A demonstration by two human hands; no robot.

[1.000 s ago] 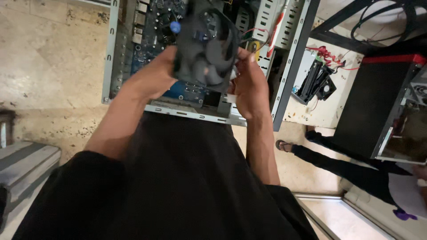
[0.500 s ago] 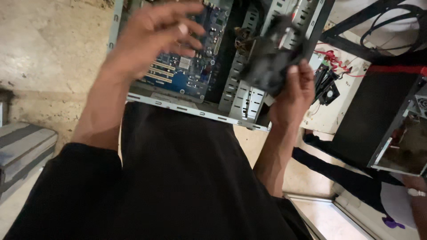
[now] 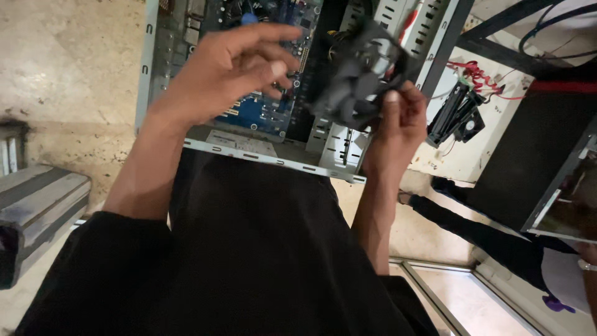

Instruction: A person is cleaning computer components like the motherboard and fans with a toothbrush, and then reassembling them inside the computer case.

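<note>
Now the right hand (image 3: 398, 121) has its grip closed on a black cooling fan (image 3: 357, 74); left hand (image 3: 233, 68) hovers empty, fingers loosely curled, above the open computer case (image 3: 273, 155).

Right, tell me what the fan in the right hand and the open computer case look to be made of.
Fan: apparently matte black plastic; moulded blades and frame, dull sheen, though blurred. Computer case: looks like bare grey sheet metal; thin folded edges, punched slots, faint shine. The right hand grips the fan; the left hand hovers empty above the case.

Computer repair workshop, opened computer case (image 3: 261, 149), loose drives (image 3: 457, 115), stone floor (image 3: 68, 74)
</note>
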